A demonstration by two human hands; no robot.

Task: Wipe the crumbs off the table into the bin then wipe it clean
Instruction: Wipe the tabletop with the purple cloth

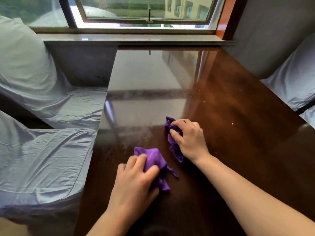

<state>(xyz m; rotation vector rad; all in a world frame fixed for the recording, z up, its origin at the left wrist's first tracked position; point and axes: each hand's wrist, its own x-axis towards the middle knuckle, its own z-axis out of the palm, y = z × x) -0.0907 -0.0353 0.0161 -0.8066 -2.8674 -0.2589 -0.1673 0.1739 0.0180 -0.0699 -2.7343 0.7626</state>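
A glossy dark brown table [238,116] fills the middle of the head view. My left hand [134,183] presses a bunched purple cloth [154,160] onto the table near its front left part; the hand looks blurred. My right hand [189,138] grips a second purple cloth [172,128] a little farther in and to the right, flat on the table. A few pale crumbs [232,123] lie scattered on the right half of the table. A faint smear [146,132] shows just left of the right hand's cloth. No bin is in view.
Chairs under pale blue covers [51,150] stand along the table's left side, and another covered chair [293,79] stands at the right. A window sill [136,38] and a window lie beyond the far edge. A grey wall [265,40] rises at the far right.
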